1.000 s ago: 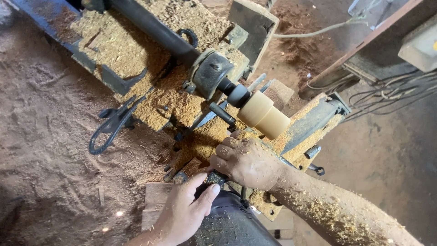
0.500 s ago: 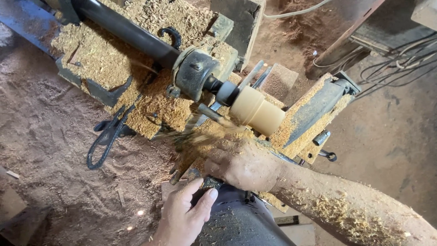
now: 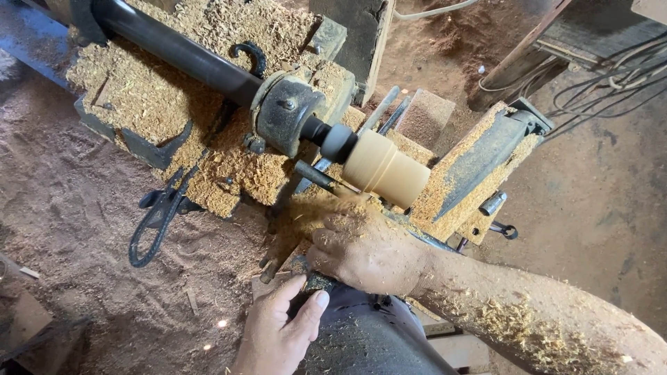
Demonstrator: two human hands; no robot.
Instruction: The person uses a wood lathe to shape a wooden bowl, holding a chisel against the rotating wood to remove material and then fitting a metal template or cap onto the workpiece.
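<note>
Both hands (image 3: 361, 250) now nearer workpiece (image 3: 385, 170)

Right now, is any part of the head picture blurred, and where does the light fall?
Head view: the wooden cylinder and the shavings beside the right hand look smeared, the rest is sharp; daylight is soft, with bright specks on the sawdust floor near the left hand; the upper right corner lies in shade.

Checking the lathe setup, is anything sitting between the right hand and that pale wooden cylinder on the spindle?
Nothing separate blocks it. The right hand sits just below the wooden cylinder, with only loose shavings piled between them.
</note>
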